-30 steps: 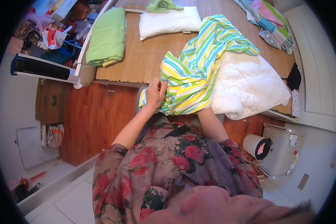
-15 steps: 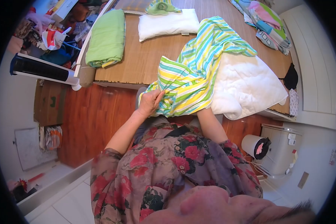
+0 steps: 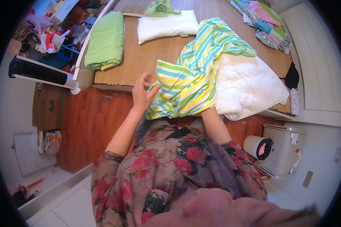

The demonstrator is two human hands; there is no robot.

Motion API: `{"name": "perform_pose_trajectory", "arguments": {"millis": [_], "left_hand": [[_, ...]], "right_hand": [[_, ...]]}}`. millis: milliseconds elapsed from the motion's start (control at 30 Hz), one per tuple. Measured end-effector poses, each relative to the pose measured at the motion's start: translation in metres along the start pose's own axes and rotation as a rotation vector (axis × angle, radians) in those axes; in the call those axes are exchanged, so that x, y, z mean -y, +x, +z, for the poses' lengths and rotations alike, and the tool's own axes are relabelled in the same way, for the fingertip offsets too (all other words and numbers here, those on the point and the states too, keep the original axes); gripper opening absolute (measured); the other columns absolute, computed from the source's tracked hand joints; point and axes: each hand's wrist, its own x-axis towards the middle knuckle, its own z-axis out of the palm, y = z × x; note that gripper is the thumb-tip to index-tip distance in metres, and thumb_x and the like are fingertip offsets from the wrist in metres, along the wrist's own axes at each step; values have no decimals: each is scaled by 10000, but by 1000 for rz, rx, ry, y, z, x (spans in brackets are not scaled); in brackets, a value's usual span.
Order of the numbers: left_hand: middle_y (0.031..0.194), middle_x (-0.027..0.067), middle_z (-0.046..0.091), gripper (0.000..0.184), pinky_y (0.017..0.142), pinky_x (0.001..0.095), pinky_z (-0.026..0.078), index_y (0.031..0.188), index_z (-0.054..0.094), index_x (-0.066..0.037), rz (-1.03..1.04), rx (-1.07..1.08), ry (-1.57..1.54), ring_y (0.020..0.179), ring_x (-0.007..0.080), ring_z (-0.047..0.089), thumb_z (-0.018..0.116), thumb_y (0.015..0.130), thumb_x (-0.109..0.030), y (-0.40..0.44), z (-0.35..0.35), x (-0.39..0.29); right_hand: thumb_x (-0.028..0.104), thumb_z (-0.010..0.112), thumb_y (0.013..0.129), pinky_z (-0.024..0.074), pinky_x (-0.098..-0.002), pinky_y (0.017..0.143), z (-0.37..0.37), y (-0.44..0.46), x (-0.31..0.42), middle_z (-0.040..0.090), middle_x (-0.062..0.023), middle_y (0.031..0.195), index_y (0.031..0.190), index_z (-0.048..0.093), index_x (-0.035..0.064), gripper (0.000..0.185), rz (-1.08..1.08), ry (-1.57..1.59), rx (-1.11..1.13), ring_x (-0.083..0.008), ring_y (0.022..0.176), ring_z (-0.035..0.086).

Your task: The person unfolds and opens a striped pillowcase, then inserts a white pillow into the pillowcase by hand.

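Note:
A striped cover (image 3: 195, 83) in green, yellow, blue and white lies bunched across the near edge of the bed board, its front part hanging toward my lap. Beside its left corner is my left hand (image 3: 143, 94), open, with thumb and fingers apart and the fingertips blurred. My right forearm (image 3: 215, 123) reaches into or under the cover's lower right side, so the right hand's fingers are hidden. To the right, partly beneath the striped cloth, spreads a white padded quilt (image 3: 250, 87).
A white pillow (image 3: 168, 27) and a folded green cloth (image 3: 105, 39) lie on the wooden bed board (image 3: 140, 56). A colourful cloth pile (image 3: 267, 26) is at the far right. Below stand a bin (image 3: 254, 146) and a white tower appliance (image 3: 43, 73) at left.
My left hand has let go of the striped cover's edge and opened, moving slightly left and up. The right arm stays tucked at the cloth.

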Motion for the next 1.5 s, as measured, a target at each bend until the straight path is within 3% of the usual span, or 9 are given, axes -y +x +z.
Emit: {"name": "perform_pose_trajectory", "arguments": {"millis": [133,200,367,433,567,1133,1200,1267,1500], "left_hand": [[1254,192,482,895,940,350,408,1364,302,10,39,227,-128,1103,289,524,779,692,-340,25,15,3],[1327,198,411,1025,997,343,361,1416,173,16,-217,428,-502,1160,262,477,784,685,-359,21,27,-6],[1187,158,545,787,887,313,441,1343,343,-10,-163,300,-521,1031,201,565,762,734,-281,15,32,-16],[923,103,655,444,736,292,489,1082,576,-7,-282,326,-309,827,159,628,755,745,-233,21,22,-14],[736,68,663,231,595,284,477,805,643,-2,-145,240,-161,661,124,611,751,753,-200,22,19,-18],[830,104,662,199,609,264,505,921,645,62,-346,-403,-395,678,119,615,660,843,-121,60,-131,10],[862,119,664,285,607,269,504,952,643,72,-412,-404,-227,694,136,622,665,842,-191,72,-148,35],[862,110,663,291,605,269,496,948,645,67,-544,-436,-170,692,133,615,673,838,-201,80,-149,46],[884,68,645,304,672,248,469,957,638,36,-571,-177,-95,746,106,577,688,835,-239,53,-121,68]], "right_hand": [[366,324,977,293,-363,1066,1,-2,4,439,-79,1329,1341,364,109,447,-12,-11,-15,-238,1219,409],[377,332,973,280,-362,1072,7,-5,4,446,-74,1329,1340,369,116,452,13,56,-33,-238,1217,411],[374,344,968,278,-365,1072,-4,-12,-3,451,-77,1327,1335,377,117,449,81,187,-24,-242,1214,415],[369,349,966,282,-366,1070,-11,-12,-3,453,-81,1326,1332,381,115,446,104,247,3,-246,1212,417],[359,360,962,288,-370,1066,-13,-5,-4,456,-87,1323,1325,389,110,441,149,377,47,-252,1209,422],[317,404,945,313,-385,1051,-27,58,-4,469,-115,1314,1299,420,93,418,325,857,201,-279,1196,439],[238,495,881,356,-412,1011,-40,46,25,484,-176,1281,1247,471,54,410,-435,-750,97,-326,1172,458],[202,597,817,416,-434,915,-56,36,-12,545,-196,1140,1108,574,25,342,-108,-753,338,-359,1051,515],[250,600,837,460,-386,838,-104,-12,-70,603,-181,1032,1054,610,8,326,116,-682,223,-322,958,574]]}}
